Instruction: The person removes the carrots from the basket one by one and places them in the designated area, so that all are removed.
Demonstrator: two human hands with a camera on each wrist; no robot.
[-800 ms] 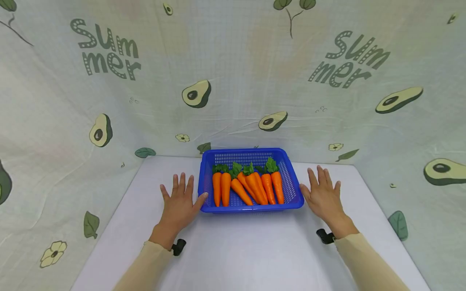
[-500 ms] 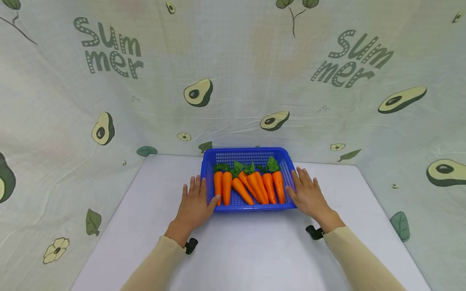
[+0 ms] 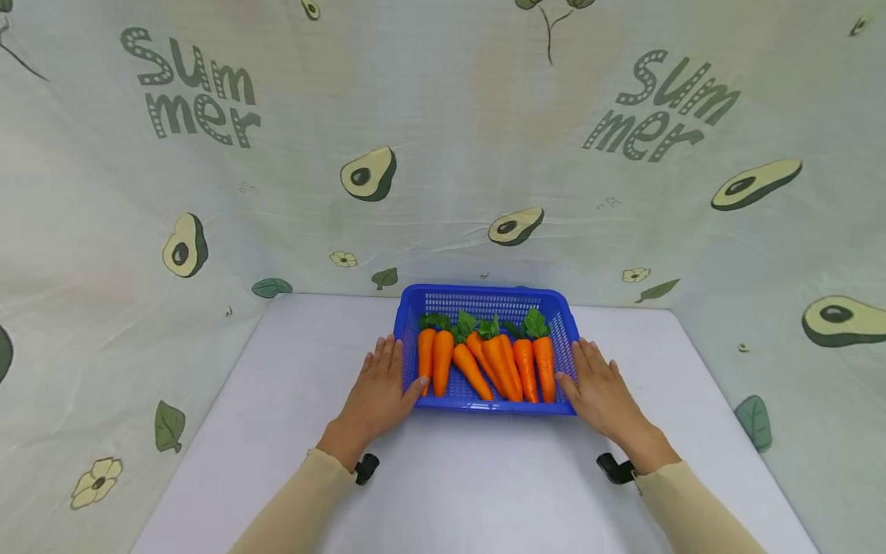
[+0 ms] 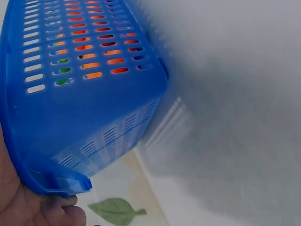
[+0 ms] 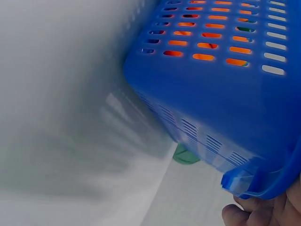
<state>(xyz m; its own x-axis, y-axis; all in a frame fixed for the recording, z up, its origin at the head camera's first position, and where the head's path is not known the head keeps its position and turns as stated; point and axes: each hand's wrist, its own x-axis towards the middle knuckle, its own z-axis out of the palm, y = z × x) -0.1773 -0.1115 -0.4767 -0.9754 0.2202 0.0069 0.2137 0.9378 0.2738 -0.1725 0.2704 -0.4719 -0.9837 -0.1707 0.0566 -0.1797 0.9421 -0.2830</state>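
A blue plastic basket with slotted walls stands on the white table, several orange carrots with green leafy tops lying in it. At its left side my left hand holds the rim, thumb over the near corner and fingers along the outside. My right hand holds the opposite side likewise, its thumb on the near right corner. Both wrist views show fingertips close under the rim, and the carrots show orange through the slots. The palms' undersides are hidden in the head view.
The white tabletop stretches in front of the basket and to both sides. Behind and around it hangs a pale cloth printed with avocados, leaves and lettering, close to the table's back edge.
Both hands have come inward from beside the basket onto its left and right sides. The basket, with the carrots in it, has shifted slightly right and towards me.
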